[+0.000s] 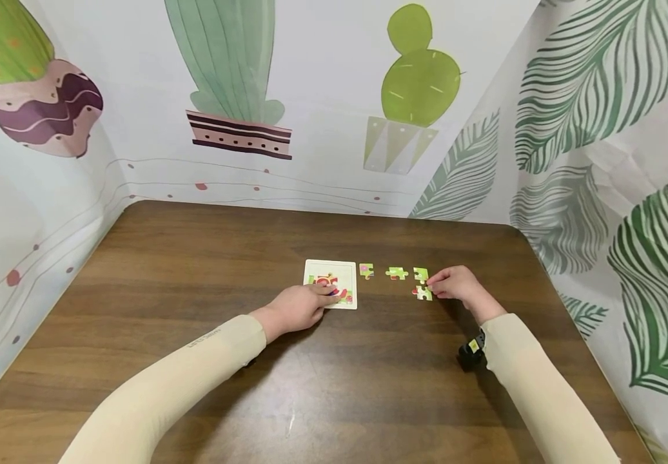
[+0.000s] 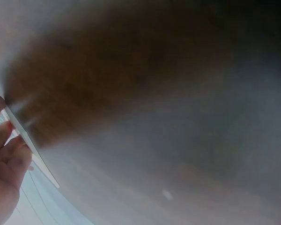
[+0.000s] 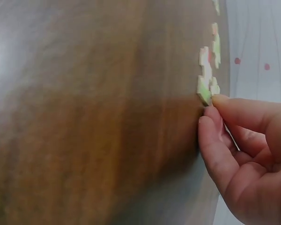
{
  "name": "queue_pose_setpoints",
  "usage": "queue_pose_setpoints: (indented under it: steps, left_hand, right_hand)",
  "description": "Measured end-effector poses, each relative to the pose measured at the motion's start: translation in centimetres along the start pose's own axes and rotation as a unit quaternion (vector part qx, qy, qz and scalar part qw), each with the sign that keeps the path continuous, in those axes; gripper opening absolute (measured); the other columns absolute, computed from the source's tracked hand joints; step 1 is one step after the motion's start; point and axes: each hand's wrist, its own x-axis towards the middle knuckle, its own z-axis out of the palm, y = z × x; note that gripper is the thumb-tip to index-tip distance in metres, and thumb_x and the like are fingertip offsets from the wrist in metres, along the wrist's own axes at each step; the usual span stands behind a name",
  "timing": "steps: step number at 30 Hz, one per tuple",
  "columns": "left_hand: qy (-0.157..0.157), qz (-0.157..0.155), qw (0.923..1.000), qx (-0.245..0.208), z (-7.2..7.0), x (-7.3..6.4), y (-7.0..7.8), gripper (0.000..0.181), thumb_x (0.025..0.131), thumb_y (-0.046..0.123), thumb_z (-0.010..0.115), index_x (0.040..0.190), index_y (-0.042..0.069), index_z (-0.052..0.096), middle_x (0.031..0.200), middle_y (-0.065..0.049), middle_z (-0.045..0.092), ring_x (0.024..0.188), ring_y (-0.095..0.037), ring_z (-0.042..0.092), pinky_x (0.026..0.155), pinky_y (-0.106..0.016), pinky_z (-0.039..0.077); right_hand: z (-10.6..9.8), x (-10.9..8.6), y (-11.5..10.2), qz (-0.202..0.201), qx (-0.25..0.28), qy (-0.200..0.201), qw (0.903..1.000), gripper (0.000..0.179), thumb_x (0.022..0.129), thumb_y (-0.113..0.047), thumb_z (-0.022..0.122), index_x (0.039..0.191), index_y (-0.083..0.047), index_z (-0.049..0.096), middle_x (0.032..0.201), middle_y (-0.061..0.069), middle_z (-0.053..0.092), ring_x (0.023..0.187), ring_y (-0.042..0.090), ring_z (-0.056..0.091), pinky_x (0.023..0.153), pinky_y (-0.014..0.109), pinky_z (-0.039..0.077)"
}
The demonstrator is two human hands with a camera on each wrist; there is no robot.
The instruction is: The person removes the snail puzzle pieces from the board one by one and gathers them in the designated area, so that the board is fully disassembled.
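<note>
A square white puzzle board point(image 1: 353, 283) lies on the table with several colourful pieces fitted in its lower part. My left hand point(image 1: 299, 308) rests on its left side, fingers stretched over the fitted pieces point(image 1: 327, 281). In the left wrist view, the fingers point(image 2: 19, 157) lie along the board's edge point(image 2: 40, 164). Right of the board, my right hand point(image 1: 456, 285) pinches at the edge of a green puzzle piece point(image 1: 420, 274). Its fingertips partly hide the contact. Just below sits another piece point(image 1: 423, 294), white and green with a red tab.
Between the board and my right hand lie two more loose pieces, a green one point(image 1: 396, 273) and one with a pink flower point(image 1: 365, 269). The brown wooden table point(image 1: 334, 399) meets a wall covering point(image 1: 322, 77) printed with cacti at its far edge.
</note>
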Motion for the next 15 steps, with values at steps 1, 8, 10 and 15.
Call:
queue_pose_setpoints:
  steps: [1,8,10,15]
  left_hand:
    - [0.003,0.002,1.0,0.001,0.0,0.0,-0.1,0.041,0.098,0.009,0.058,0.138,0.014,0.067,0.146,-0.007,0.064,0.136,-0.023,0.061,0.103,-0.042,0.056]
    - [0.02,0.02,0.9996,-0.005,0.1,-0.3,-0.3,0.036,0.102,0.013,0.059,0.136,0.015,0.068,0.145,-0.007,0.064,0.137,-0.025,0.06,0.105,-0.043,0.055]
    - [0.023,0.021,0.9995,-0.008,0.1,-0.4,-0.3,0.035,0.102,0.014,0.059,0.136,0.016,0.069,0.145,-0.008,0.064,0.137,-0.025,0.06,0.106,-0.042,0.054]
    - [0.032,0.024,0.9992,-0.007,0.3,-0.5,-0.4,0.033,0.102,0.015,0.06,0.134,0.015,0.07,0.143,-0.009,0.066,0.136,-0.026,0.061,0.107,-0.042,0.054]
  right_hand:
    - [-0.1,0.0,-0.1,0.0,0.008,-0.006,1.0,0.029,0.094,-0.001,0.064,0.116,0.018,0.066,0.092,0.006,0.076,0.074,0.003,0.065,0.073,0.022,0.061]
    - [-0.6,-0.2,-1.3,-0.023,0.023,-0.025,0.9992,0.035,0.096,-0.004,0.064,0.124,0.017,0.06,0.099,0.005,0.071,0.084,0.007,0.067,0.079,0.025,0.061]
    - [-0.4,-0.4,-2.1,-0.033,0.019,-0.025,0.9989,0.036,0.098,-0.006,0.064,0.126,0.015,0.059,0.106,0.009,0.07,0.089,0.01,0.069,0.085,0.029,0.062]
    - [0.8,-0.7,-4.5,-0.057,0.025,-0.025,0.9978,0.037,0.099,-0.012,0.064,0.127,0.013,0.061,0.112,0.013,0.066,0.094,0.014,0.069,0.089,0.031,0.062]
